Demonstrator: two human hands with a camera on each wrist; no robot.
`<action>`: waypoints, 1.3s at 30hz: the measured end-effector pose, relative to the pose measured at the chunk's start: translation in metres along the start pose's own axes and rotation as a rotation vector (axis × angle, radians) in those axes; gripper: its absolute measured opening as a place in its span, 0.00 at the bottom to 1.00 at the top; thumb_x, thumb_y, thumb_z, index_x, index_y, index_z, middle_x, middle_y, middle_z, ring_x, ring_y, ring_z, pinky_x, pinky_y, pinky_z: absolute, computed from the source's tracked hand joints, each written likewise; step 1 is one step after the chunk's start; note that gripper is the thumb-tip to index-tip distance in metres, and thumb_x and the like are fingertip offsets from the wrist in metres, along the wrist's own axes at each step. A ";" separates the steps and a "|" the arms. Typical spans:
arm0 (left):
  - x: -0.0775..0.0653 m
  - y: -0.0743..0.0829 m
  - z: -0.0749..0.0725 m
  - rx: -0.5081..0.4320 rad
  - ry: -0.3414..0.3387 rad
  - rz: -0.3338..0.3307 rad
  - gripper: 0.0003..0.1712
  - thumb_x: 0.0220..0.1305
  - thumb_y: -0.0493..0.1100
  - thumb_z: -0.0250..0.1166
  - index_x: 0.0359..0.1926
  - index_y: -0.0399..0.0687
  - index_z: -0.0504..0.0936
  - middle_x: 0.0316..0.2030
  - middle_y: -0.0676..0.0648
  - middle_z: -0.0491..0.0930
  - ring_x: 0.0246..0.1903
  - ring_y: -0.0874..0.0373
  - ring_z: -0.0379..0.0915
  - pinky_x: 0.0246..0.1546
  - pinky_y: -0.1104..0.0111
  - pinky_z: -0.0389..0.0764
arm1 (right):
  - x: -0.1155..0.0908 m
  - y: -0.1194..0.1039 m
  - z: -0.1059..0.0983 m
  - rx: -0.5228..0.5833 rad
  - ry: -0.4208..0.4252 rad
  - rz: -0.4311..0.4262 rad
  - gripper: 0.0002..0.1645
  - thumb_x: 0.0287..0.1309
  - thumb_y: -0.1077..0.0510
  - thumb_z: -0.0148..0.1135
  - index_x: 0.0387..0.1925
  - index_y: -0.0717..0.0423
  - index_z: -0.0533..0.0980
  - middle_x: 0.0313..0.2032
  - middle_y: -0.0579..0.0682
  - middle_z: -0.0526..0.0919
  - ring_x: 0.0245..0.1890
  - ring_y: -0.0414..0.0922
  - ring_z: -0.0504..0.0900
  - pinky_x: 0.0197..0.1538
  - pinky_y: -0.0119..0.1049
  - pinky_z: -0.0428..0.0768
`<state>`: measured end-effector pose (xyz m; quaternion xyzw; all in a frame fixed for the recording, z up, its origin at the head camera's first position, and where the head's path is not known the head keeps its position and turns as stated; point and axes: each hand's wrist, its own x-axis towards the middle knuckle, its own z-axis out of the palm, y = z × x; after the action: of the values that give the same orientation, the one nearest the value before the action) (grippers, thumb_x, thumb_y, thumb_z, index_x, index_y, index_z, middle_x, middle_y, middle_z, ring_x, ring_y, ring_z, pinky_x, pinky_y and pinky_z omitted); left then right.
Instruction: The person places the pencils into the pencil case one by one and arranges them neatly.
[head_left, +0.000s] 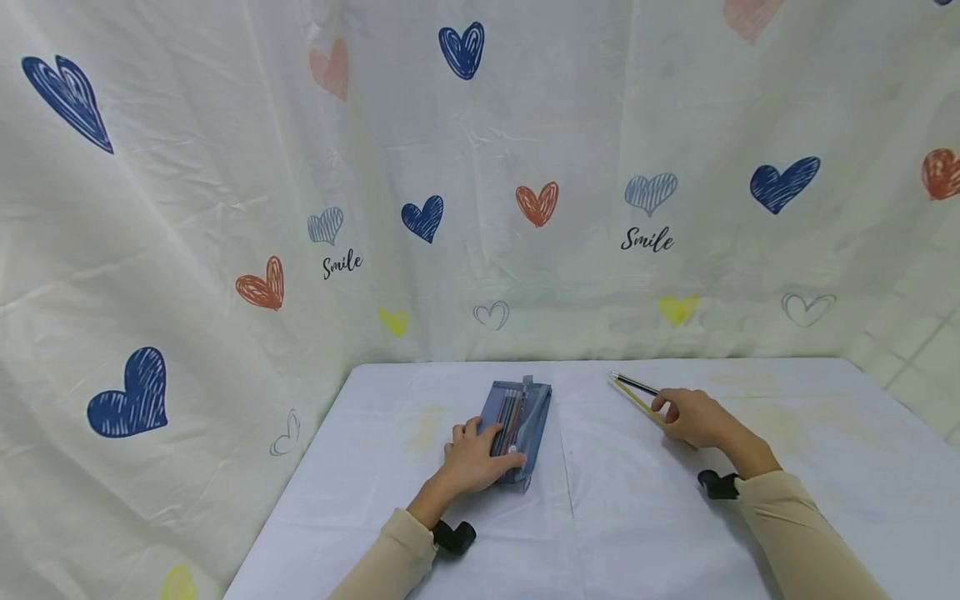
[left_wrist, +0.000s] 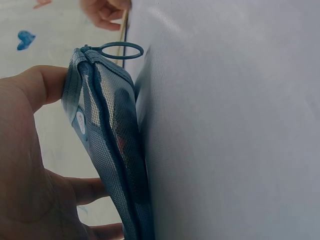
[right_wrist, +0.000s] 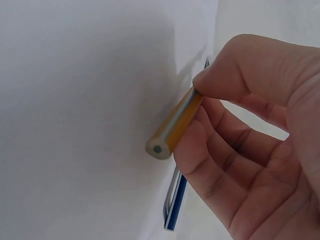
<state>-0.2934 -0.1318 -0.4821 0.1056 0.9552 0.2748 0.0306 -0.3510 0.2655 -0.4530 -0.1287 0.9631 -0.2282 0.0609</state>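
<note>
My left hand (head_left: pixel 472 458) rests spread on a blue mesh pencil case (head_left: pixel 534 433), which lies on the table with several pencils showing through its top. In the left wrist view, thumb and fingers touch the upper face of the case (left_wrist: pixel 112 135), and a ring-shaped zip pull (left_wrist: pixel 122 46) sticks out at its end. My right hand (head_left: pixel 693 418) pinches a yellow pencil (head_left: pixel 637 400) between thumb and fingertips. The pencil's flat end (right_wrist: pixel 159 149) faces the right wrist camera. Close beside it lies a dark blue pen with a silver clip (right_wrist: pixel 176 202).
A white cloth covers the table (head_left: pixel 600 533). Behind the table and on the left hangs a white curtain (head_left: pixel 465 133) printed with hearts. Black wrist camera mounts (head_left: pixel 456 537) sit at both sleeves. A tiled wall (head_left: pixel 918 350) shows at the far right.
</note>
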 end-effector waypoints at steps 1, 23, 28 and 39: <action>0.000 0.000 0.000 0.000 0.000 0.000 0.47 0.61 0.73 0.62 0.73 0.53 0.71 0.75 0.35 0.58 0.68 0.38 0.56 0.55 0.41 0.64 | 0.000 0.000 0.000 0.004 0.001 -0.004 0.19 0.51 0.67 0.66 0.48 0.61 0.78 0.31 0.51 0.81 0.29 0.46 0.78 0.31 0.39 0.76; 0.002 -0.002 0.004 0.003 -0.003 -0.007 0.47 0.61 0.72 0.61 0.74 0.51 0.70 0.76 0.35 0.57 0.68 0.37 0.54 0.56 0.41 0.62 | -0.003 -0.023 0.004 0.252 -0.011 -0.044 0.21 0.53 0.66 0.65 0.51 0.65 0.75 0.31 0.51 0.77 0.26 0.44 0.76 0.29 0.39 0.76; 0.003 -0.006 0.008 -0.004 0.018 -0.003 0.47 0.61 0.72 0.61 0.73 0.51 0.71 0.75 0.35 0.57 0.68 0.37 0.55 0.54 0.41 0.62 | -0.004 -0.032 0.007 0.374 -0.035 -0.033 0.22 0.53 0.69 0.64 0.51 0.69 0.73 0.35 0.53 0.77 0.28 0.45 0.77 0.31 0.39 0.79; 0.001 -0.001 0.002 -0.004 -0.002 -0.001 0.47 0.61 0.72 0.62 0.73 0.52 0.70 0.75 0.35 0.57 0.67 0.38 0.55 0.54 0.43 0.63 | -0.003 -0.036 0.010 0.445 -0.048 -0.039 0.30 0.56 0.69 0.63 0.61 0.69 0.67 0.37 0.55 0.76 0.29 0.46 0.77 0.32 0.40 0.80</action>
<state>-0.2947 -0.1313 -0.4841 0.1053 0.9546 0.2768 0.0322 -0.3385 0.2310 -0.4450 -0.1363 0.8846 -0.4331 0.1063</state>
